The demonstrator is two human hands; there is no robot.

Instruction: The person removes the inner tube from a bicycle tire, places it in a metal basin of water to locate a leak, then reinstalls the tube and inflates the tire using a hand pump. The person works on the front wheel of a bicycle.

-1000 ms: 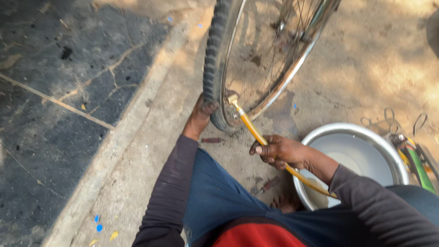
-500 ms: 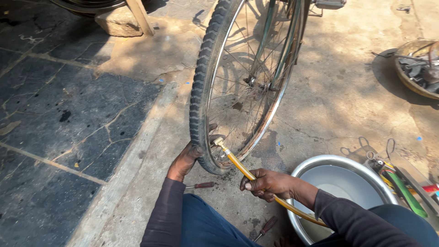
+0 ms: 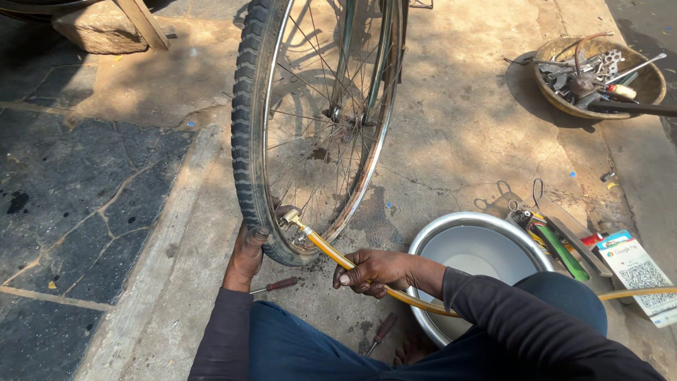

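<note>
outdoor ground, dusty concrete lying in patchy sun and shade, dark stone paving (image 3: pixel 77 204) running along the left behind a kerb. wheel (image 3: pixel 317 120) standing upright on the concrete, tyre at bottom. left hand (image 3: pixel 248 250) gripping the tyre's lower edge, fingers wrapped round it. right hand (image 3: pixel 374 271) closing around the yellow hose (image 3: pixel 331 252), which is running up to the valve (image 3: pixel 290 219) at the rim. steel basin (image 3: pixel 479 250) sitting just right of the hand. two screwdrivers (image 3: pixel 276 286) lying near the knees. white card (image 3: pixel 638 271) with a square code lying flat at far right, beside green-handled tools (image 3: pixel 560 247). round basket (image 3: pixel 599 74) of metal tools sitting top right.
</note>
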